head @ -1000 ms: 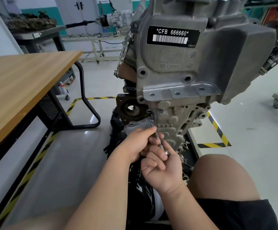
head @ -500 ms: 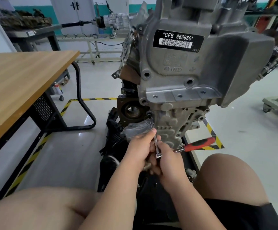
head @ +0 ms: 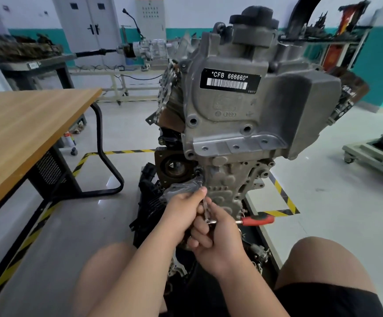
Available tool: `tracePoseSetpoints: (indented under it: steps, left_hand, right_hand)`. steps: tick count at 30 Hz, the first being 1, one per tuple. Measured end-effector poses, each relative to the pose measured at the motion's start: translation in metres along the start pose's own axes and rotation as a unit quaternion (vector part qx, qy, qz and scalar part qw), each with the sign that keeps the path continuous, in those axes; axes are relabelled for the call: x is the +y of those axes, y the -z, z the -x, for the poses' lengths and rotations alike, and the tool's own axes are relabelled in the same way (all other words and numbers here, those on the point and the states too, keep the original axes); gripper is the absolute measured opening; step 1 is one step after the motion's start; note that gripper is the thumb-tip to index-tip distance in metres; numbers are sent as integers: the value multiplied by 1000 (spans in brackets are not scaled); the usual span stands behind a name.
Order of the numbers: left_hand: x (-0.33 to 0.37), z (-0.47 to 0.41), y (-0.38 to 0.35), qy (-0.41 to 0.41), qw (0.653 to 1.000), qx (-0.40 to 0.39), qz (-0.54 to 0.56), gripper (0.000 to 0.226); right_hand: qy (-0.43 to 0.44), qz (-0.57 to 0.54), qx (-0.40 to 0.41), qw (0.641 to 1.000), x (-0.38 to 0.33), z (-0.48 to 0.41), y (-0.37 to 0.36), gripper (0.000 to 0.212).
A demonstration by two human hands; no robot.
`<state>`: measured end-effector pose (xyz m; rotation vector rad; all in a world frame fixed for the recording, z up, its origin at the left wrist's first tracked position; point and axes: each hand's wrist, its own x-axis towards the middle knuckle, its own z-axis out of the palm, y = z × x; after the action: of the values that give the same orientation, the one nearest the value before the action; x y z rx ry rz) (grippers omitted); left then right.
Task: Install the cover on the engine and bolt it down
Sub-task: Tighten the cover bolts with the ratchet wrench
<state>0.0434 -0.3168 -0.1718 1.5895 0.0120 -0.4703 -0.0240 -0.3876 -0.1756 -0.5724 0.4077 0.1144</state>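
A grey engine (head: 243, 115) with a black barcode label stands upright in front of me. Low on its left side sits a small grey metal cover (head: 181, 188). My left hand (head: 181, 213) is curled over the cover's lower edge and pinches the thin extension bar (head: 204, 203) of a ratchet. The bar's tip meets a bolt (head: 200, 183) at the cover's top right corner. My right hand (head: 215, 239) grips the ratchet head below; its red handle (head: 258, 220) sticks out to the right.
A wooden table (head: 26, 133) with a black frame stands at the left. Yellow-black tape (head: 282, 197) marks the floor around the engine stand. My bare knees flank the engine's base. A trolley (head: 373, 154) sits at the far right, benches with parts at the back.
The ratchet handle has swung out to the right and its red grip now shows. My head has pulled back and up, so more of the engine and my knees are in view.
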Motion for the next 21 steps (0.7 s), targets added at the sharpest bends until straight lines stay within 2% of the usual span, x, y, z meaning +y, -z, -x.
tracePoseSetpoints:
  steps: [2, 3, 5, 8, 10, 13, 15, 17, 18, 19, 20, 21]
  left_hand:
    - [3, -3, 1, -17, 999, -42, 11, 35]
    - [4, -6, 1, -23, 998, -59, 11, 32]
    - [4, -9, 2, -25, 996, -82, -3, 31]
    - [0, -12, 4, -19, 996, -91, -5, 33]
    - [-1, -13, 5, -17, 995, -96, -7, 34]
    - [-5, -15, 4, -18, 994, -103, 0, 34]
    - [-10, -16, 3, -17, 994, -107, 12, 35]
    - [-12, -16, 4, -8, 994, -106, 19, 35]
    - [-11, -15, 5, -3, 994, -104, 15, 35]
    - [-10, -16, 6, 2, 995, -101, 8, 35]
    - [-8, -16, 6, 6, 995, -96, 1, 36]
    - [-6, -16, 7, 10, 996, -90, -2, 36]
  right_hand:
    - [-75, -194, -96, 973, -2, -3, 5, 35]
    - [-89, -254, -122, 955, -2, -4, 8, 37]
    - [-93, -297, -141, 940, 1, -5, 12, 39]
    - [-94, -283, -143, 944, 4, -8, 14, 39]
    - [-94, -256, -129, 953, 1, -10, 16, 37]
    - [-65, -152, -88, 982, -1, -14, 21, 34]
    - [-29, -44, -34, 998, 2, -16, 26, 35]
    - [44, 128, 50, 990, 4, -16, 29, 35]
    - [100, 242, 85, 961, 2, -13, 29, 35]
    - [162, 370, 99, 909, -2, -10, 30, 34]
    - [216, 507, 91, 829, -7, -9, 30, 32]
    - [248, 630, 75, 732, -11, -9, 31, 28]
